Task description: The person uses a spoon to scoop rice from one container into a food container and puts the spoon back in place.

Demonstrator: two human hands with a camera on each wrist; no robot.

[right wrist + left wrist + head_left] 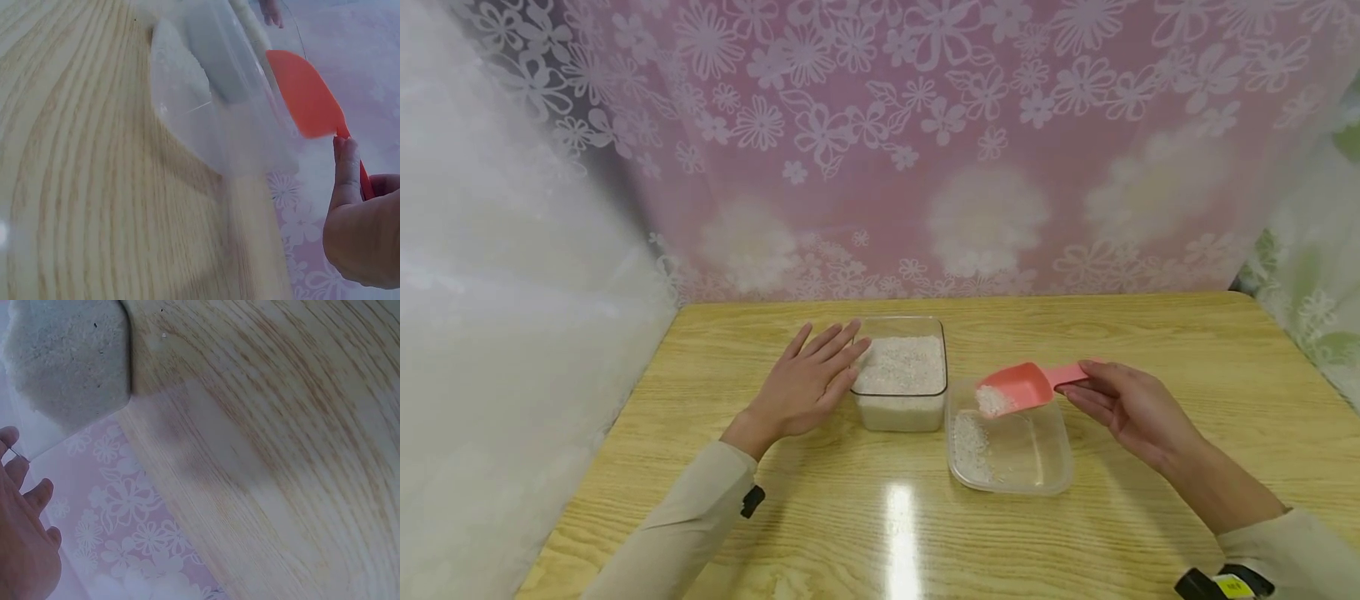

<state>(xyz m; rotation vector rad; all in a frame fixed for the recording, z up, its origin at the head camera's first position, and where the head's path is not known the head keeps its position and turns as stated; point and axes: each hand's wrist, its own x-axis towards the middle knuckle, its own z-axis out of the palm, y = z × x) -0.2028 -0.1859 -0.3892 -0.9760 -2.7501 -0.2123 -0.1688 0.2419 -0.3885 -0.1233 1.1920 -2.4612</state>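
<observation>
My right hand point(1138, 412) grips the handle of a pink scoop point(1028, 386), seen orange-red in the right wrist view. Some white rice point(992, 401) lies at the scoop's front lip, above a shallow clear plastic container point(1051, 467). More rice point(972, 446) is spread along the left side of that container. Just to its left stands a deeper clear box point(901, 414) with a dark rim, well filled with rice point(904, 364). Against the left rim of this box rests my left hand point(811, 379), its fingers extended and spread, fingertips over the edge.
Both containers stand on a wood-grain table point(1120, 542). Behind it hangs a pink floral curtain point(865, 150), with a whitish sheet point(512, 292) along the left side. A black band point(752, 501) is on the left sleeve, and a black wrist device point(1221, 583) on the right.
</observation>
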